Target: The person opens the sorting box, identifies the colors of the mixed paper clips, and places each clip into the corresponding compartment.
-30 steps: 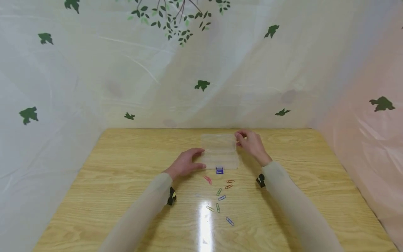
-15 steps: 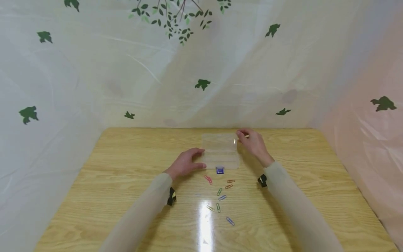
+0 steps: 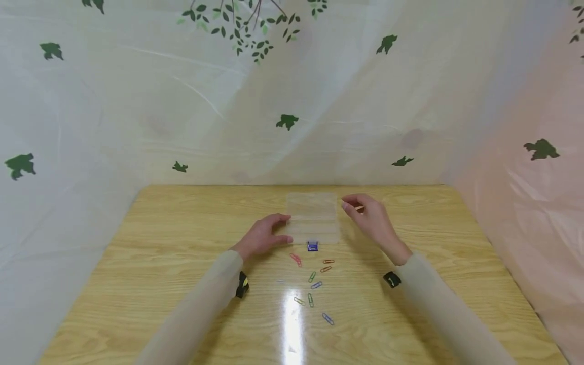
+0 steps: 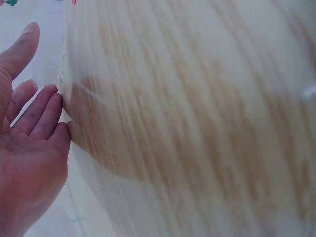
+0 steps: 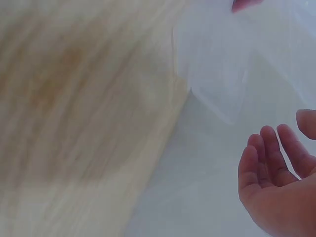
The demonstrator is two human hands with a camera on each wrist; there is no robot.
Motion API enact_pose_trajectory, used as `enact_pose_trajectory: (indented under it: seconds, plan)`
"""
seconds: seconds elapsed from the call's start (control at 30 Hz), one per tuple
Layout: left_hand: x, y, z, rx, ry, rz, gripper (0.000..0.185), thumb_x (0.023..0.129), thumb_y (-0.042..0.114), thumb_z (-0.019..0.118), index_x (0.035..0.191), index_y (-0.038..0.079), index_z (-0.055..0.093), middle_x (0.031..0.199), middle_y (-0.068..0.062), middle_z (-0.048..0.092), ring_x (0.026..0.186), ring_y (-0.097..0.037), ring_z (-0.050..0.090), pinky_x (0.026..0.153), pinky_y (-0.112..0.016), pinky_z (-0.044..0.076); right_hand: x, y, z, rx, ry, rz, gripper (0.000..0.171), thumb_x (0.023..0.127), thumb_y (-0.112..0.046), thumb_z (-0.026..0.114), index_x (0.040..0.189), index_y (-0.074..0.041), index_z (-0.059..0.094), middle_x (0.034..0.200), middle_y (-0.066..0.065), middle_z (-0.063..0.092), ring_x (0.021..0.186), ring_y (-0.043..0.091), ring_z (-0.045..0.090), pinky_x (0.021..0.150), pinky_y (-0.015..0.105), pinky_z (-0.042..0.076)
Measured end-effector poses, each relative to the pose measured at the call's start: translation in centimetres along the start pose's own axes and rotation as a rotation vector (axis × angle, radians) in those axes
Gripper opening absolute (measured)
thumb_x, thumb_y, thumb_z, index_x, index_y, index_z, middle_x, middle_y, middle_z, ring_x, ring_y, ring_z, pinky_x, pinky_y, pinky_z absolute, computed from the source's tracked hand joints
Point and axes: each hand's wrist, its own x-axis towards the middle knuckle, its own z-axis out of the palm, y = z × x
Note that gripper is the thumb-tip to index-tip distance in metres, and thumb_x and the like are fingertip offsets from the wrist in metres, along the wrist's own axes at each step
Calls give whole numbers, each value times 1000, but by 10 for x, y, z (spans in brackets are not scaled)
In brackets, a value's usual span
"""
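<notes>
Clear plastic box [image 3: 313, 218], lid open, behind the paper clips [image 3: 315, 284]: I judge it light, stiff and slippery. My left hand [image 3: 263, 236] steadies its left edge, fingers relaxed; my right hand [image 3: 370, 219] hovers just right, loosely open. Grip the side walls.

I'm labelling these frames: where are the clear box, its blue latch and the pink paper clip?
clear box [image 3: 313, 218], head view, middle of the open box.
blue latch [image 3: 312, 246], head view, its front face.
pink paper clip [image 3: 296, 259], head view, mid-wire.
</notes>
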Motion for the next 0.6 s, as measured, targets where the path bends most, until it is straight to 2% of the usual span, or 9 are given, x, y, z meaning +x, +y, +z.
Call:
enact_pose_trajectory:
  seconds: [0.37,0.6]
  plan:
    - [-2,1,4,0,15,-21,66,92,30,81,150,16,53,150,-8,56,143,-29,46,122,-47,32,-36,-7,9,-26,-47,-47,24,101,-17,70,119,-2,72,114,13,73,107,32,68,98,55,55]
    - [-2,1,7,-7,33,-10,66,92,30,81,151,15,53,151,-8,56,143,-29,47,122,-46,33,-51,-3,13,-2,-120,-62,24,99,-19,72,119,-5,74,117,9,75,115,32,68,100,56,53]
